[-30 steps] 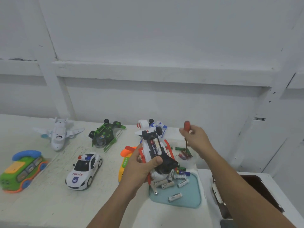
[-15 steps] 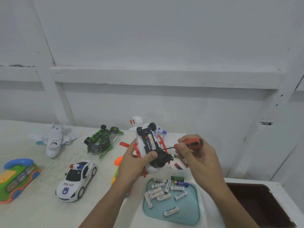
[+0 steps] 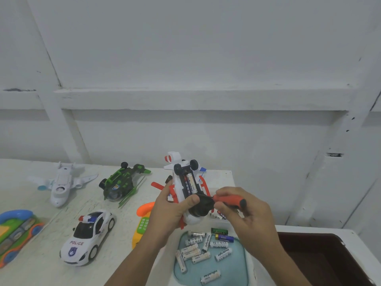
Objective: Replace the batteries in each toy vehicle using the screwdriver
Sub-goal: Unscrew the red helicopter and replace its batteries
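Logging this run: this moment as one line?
left hand grips upturned toy vehicle | right hand holds screwdriver at underside | spare batteries on tray

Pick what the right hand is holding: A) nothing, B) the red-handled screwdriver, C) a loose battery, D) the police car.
B: the right hand grips the red-handled screwdriver, its tip pointing at the upturned toy held in the left hand.

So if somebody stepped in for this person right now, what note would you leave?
Left hand grips the upturned white and red toy, its battery bay open, batteries showing inside.
Right hand holds the red screwdriver, tip at the toy's black underside part.
Loose batteries lie in the teal tray.
Left: close this bay, then probably the police car, green helicopter and white plane on the table.
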`<state>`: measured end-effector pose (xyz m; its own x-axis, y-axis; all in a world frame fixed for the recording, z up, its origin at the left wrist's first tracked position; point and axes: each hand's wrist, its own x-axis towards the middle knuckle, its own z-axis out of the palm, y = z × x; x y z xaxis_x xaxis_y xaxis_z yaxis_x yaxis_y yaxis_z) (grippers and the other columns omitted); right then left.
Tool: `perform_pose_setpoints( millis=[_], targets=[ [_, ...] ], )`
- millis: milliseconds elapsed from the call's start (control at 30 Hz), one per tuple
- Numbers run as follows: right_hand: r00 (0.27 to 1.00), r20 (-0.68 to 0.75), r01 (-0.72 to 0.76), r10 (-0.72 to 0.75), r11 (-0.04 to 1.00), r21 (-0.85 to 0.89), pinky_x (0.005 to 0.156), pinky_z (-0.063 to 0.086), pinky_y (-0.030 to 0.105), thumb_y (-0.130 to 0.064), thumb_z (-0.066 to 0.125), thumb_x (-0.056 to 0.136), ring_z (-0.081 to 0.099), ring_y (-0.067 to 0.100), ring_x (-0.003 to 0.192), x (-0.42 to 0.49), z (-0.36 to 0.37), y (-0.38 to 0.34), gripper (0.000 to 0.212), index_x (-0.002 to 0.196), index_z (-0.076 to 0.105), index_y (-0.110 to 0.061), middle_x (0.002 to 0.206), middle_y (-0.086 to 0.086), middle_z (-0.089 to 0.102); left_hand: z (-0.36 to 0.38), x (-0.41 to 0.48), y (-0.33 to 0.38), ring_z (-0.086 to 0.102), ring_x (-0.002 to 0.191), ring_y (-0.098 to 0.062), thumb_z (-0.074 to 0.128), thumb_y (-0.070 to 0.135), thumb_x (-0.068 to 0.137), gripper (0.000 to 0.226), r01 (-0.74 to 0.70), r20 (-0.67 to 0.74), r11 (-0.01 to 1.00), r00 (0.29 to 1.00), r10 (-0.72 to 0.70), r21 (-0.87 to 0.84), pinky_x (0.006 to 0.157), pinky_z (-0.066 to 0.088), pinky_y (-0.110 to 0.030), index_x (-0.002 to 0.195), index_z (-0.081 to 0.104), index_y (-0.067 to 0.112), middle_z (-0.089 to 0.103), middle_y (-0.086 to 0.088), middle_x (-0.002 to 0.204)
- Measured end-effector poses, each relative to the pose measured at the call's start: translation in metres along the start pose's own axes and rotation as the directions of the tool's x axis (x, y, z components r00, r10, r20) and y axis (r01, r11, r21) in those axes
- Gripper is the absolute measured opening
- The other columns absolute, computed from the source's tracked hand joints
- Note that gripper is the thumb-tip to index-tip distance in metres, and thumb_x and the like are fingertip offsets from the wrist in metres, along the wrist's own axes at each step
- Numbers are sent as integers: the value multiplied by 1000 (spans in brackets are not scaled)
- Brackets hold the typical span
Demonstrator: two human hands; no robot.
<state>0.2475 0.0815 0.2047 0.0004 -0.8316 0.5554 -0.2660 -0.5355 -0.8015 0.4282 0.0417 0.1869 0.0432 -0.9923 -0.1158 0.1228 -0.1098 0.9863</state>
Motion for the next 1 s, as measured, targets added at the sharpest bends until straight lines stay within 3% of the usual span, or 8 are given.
perform_pose_setpoints(
  millis=[167, 267, 400, 533, 633, 700, 867, 1000],
  targets=[
    [978, -59, 193, -201, 974, -119, 74, 49, 10, -48, 62, 87, 66, 3, 92, -9, 1, 7, 23, 101, 66, -31, 97, -16, 69, 5, 4, -1, 76, 77, -24, 84, 33, 54, 69, 23, -30, 1000, 999, -23, -9, 68, 62, -47, 118, 62, 22, 78, -6, 91],
    [957, -77, 267, -280, 952, -148, 77, 49, 12, -42, 62, 90, 66, 5, 92, -13, 1, 13, 24, 104, 65, -23, 100, -11, 69, 6, 7, -1, 76, 78, -24, 84, 34, 54, 69, 13, -18, 1000, 1000, -13, -4, 64, 61, -40, 118, 61, 23, 78, -6, 93],
    [944, -127, 288, -303, 949, -125, 80, 52, 19, -30, 68, 86, 67, 13, 95, -18, 0, 21, 23, 107, 66, -21, 104, -8, 68, 7, 8, -2, 76, 79, -24, 84, 34, 53, 67, 30, -28, 999, 999, -30, -11, 71, 62, -49, 116, 61, 23, 78, -5, 92],
    [972, -158, 155, -172, 981, -115, 73, 50, 14, -41, 63, 88, 66, 8, 90, -18, -1, 20, 17, 103, 65, -33, 100, -16, 68, 7, 10, -3, 76, 80, -24, 87, 41, 46, 78, 17, -34, 999, 999, -16, 38, 73, 61, -54, 118, 61, 28, 78, -4, 92],
    [972, -231, -11, 50, 986, 169, 71, 53, 18, -28, 67, 87, 68, 11, 81, -14, 0, 20, 17, 93, 68, -43, 93, -11, 70, 7, 11, -3, 76, 85, -23, 94, 53, 38, 91, 2, -49, 995, 999, 3, 102, 74, 60, -55, 120, 59, 33, 78, 2, 93],
    [951, -282, -49, 128, 962, 269, 67, 54, 19, -19, 65, 80, 67, 15, 70, -7, -2, 20, 19, 89, 70, -36, 90, -3, 71, 7, 13, -3, 74, 92, -23, 93, 64, 33, 102, -26, -72, 985, 997, 39, 168, 78, 60, -53, 125, 56, 38, 77, 4, 101],
    [917, -293, -169, 272, 928, 332, 63, 57, 31, -24, 63, 80, 65, 19, 58, 10, -10, 28, 23, 98, 63, -10, 90, 14, 67, 11, 18, 4, 62, 118, -34, 77, 87, 20, 143, -59, -85, 936, 992, 94, 347, 97, 52, -56, 148, 36, 37, 65, -7, 131],
    [893, -289, -230, 344, 903, 363, 62, 59, 37, -29, 63, 80, 67, 18, 67, 15, -15, 38, 24, 96, 64, -11, 84, 9, 69, 15, 17, 9, 60, 118, -28, 80, 80, 26, 138, -45, -98, 945, 992, 81, 325, 92, 55, -54, 149, 35, 36, 60, -3, 136]
  ],
)
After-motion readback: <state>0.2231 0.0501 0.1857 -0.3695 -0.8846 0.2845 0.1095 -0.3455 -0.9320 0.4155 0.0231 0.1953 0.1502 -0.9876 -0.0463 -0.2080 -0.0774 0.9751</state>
